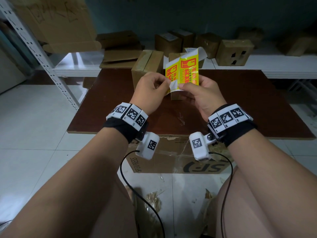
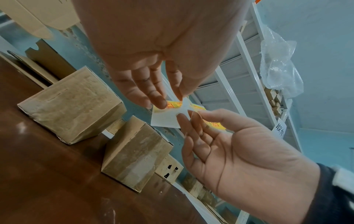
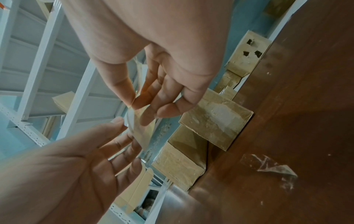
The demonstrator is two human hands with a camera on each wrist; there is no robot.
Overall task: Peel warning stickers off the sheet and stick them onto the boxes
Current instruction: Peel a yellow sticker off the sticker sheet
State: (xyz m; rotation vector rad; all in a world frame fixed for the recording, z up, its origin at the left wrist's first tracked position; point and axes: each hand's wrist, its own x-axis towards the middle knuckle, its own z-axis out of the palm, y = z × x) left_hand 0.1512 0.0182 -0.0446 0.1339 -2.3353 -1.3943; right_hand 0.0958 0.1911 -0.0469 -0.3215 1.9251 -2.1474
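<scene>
I hold a yellow warning-sticker sheet (image 1: 187, 69) upright over the brown table (image 1: 120, 109) with both hands. My left hand (image 1: 158, 85) pinches the sheet's lower left corner, where white backing (image 1: 173, 85) shows. My right hand (image 1: 190, 87) pinches the bottom edge, thumb on the front. In the left wrist view, the left hand (image 2: 170, 100) and right hand (image 2: 189, 116) meet on the sheet (image 2: 165, 119). From the right wrist, the sheet (image 3: 142, 133) is nearly edge-on between my right hand (image 3: 134, 103) and left hand (image 3: 124, 128). Two taped cardboard boxes (image 1: 145, 69) (image 1: 176, 96) stand just behind it.
More small boxes (image 1: 233, 52) and flattened cardboard (image 1: 120, 55) lie on the low white shelf (image 1: 274, 64) behind the table. A white rack upright (image 1: 42, 54) rises at left. A large printed carton (image 1: 171, 162) sits under the table's near edge. A clear tape scrap (image 3: 272, 166) lies on the table.
</scene>
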